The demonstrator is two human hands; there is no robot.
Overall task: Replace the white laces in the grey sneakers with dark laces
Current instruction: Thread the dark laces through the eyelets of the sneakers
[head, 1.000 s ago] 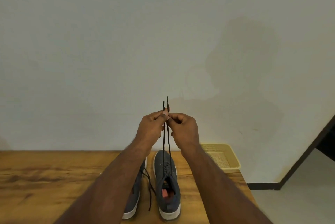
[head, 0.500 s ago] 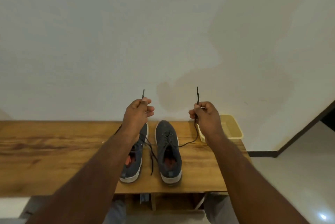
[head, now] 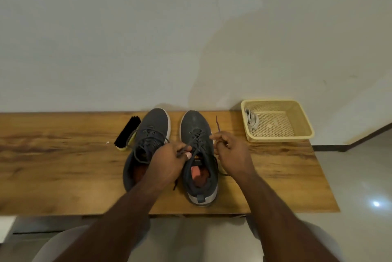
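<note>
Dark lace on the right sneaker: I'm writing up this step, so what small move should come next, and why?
Probably cross the two ends to start a knot. The left hand and right hand each pinch an end of the dark lace, already threaded up the right sneaker.

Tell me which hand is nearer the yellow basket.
Right. The right hand, pinching a dark lace end, is just left of the basket; the left hand is farther off, beyond the right sneaker.
</note>
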